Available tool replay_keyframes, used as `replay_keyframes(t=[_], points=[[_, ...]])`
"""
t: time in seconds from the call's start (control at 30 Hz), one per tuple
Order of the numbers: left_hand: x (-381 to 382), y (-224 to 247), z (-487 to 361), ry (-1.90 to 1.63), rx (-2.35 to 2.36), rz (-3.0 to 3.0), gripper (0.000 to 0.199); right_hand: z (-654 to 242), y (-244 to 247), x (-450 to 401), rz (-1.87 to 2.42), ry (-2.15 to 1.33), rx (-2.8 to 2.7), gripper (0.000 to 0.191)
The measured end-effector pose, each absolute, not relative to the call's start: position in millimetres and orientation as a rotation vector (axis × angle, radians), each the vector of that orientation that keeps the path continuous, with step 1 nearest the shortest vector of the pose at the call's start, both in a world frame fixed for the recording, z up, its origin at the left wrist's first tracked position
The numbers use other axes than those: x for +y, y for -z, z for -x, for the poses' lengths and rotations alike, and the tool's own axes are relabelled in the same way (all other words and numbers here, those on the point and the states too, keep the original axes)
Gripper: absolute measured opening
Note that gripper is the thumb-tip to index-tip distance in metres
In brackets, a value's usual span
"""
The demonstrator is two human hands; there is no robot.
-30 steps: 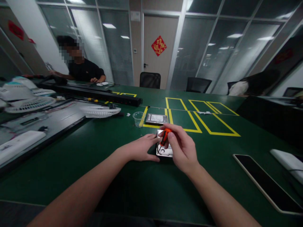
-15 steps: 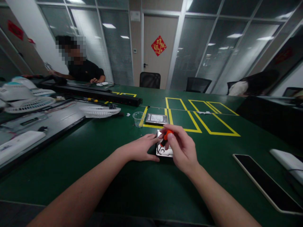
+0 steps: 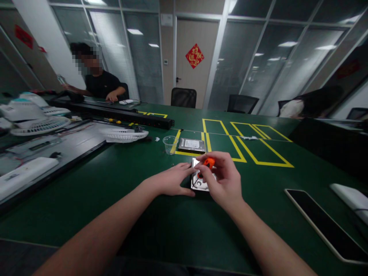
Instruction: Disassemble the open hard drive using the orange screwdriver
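A silver hard drive [image 3: 198, 185] lies on the green table in front of me, partly covered by my hands. My left hand [image 3: 174, 179] braces its left side, the thumb at the near corner and the fingers along the far part. In my right hand [image 3: 225, 176] is a screwdriver [image 3: 209, 162] with an orange and black handle, pinched between thumb and fingers. Its shaft slants down to the drive's near left corner; the exact tip contact is too small to make out. A second hard drive [image 3: 191, 145], label up, rests just beyond.
A clear plastic cup [image 3: 170, 145] stands left of the second drive. Yellow tape rectangles [image 3: 270, 165] mark the table. A phone [image 3: 322, 222] lies at right. Fan parts [image 3: 123, 134], a large panel [image 3: 74, 138] and a black bar [image 3: 138, 118] occupy the left. A person [image 3: 102, 84] sits across.
My right hand's fingers have shifted around the screwdriver, and its handle has turned and tipped slightly right. My left hand stays on the drive. The person across has moved a hand on the table.
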State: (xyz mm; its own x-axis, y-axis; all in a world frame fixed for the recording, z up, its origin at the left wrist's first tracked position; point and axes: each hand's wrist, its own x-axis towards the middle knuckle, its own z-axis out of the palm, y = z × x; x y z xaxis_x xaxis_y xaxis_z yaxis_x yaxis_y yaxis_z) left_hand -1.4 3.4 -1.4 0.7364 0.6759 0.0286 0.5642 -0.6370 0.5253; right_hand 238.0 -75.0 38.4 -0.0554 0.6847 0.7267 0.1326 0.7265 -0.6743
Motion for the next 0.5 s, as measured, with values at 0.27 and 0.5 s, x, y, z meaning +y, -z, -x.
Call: replay_keyframes(t=[0.27,0.5], points=[[0.2,-6.4,-1.7,-0.256,0.963,-2.436,0.104,-243.9,-37.7,-75.9,0.655,-0.482,-1.665,0.033],[2.7,-0.6,1.8,-0.291,0.922,-2.442,0.113,-238.2,-38.5,-75.7,0.71,-0.518,-1.583,0.021]])
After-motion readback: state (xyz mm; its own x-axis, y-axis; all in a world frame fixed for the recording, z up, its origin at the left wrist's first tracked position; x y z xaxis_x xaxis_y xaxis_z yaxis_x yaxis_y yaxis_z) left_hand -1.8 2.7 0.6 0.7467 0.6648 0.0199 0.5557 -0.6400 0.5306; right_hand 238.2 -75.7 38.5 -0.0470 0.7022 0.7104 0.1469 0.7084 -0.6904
